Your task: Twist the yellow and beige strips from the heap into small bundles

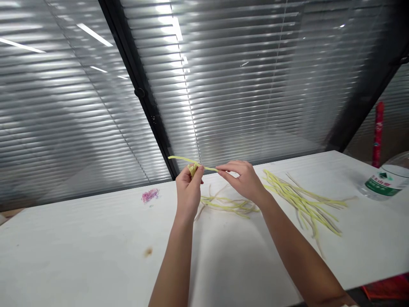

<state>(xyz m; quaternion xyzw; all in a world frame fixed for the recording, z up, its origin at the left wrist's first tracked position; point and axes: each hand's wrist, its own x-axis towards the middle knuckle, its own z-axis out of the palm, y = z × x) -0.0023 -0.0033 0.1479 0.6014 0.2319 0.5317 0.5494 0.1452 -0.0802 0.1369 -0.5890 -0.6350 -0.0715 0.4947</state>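
Observation:
My left hand [189,185] is closed on a small bundle of yellow strands [192,169], held up over the white table. One yellow strand [180,158] crosses the top of that hand and runs right to my right hand [238,174], where thumb and fingers pinch its end. Beneath and between my hands lies a loose group of yellow and beige strands [228,206]. A larger spread of yellow strands [300,198] rests on the table to the right of my right hand.
The white table [79,247] ends at glass with blinds [230,85]. A cut plastic bottle [385,184] and an upright red stick [378,134] are at the right. Purple scribbles [150,195] and a brown stain [148,252] mark the tabletop; a red item [388,288] shows at bottom right.

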